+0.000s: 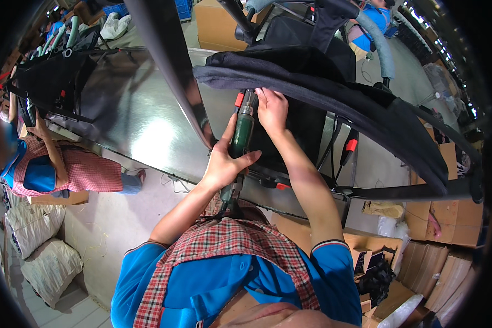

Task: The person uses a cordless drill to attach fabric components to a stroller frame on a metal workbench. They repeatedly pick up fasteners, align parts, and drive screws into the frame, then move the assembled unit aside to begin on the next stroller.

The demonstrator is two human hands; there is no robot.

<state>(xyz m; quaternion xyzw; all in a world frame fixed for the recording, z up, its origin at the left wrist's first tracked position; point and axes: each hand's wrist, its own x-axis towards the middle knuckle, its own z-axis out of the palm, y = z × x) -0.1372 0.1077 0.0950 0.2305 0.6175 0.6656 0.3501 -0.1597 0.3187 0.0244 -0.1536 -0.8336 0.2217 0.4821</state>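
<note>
My left hand (222, 167) is wrapped round a green power screwdriver (242, 136), index finger stretched along its body. The tool's metal nose points away from me, up to the lower edge of a black fabric panel (311, 90). Right beside that tip, the fingers of my right hand (273, 112) are closed at the fabric's edge; what they pinch, if anything, is too small to make out. The fabric belongs to a black tubular frame (175, 71) that looks like part of a stroller. Where the bit meets the work is hidden under the fabric.
A shiny metal worktable (147, 126) carries the frame. Red-tipped straps (351, 146) hang near my right forearm. At the left, a co-worker in a checked apron (87, 169) holds a tool; another person (369, 27) is far right. Cartons (437, 218) and white sacks (52, 268) stand around.
</note>
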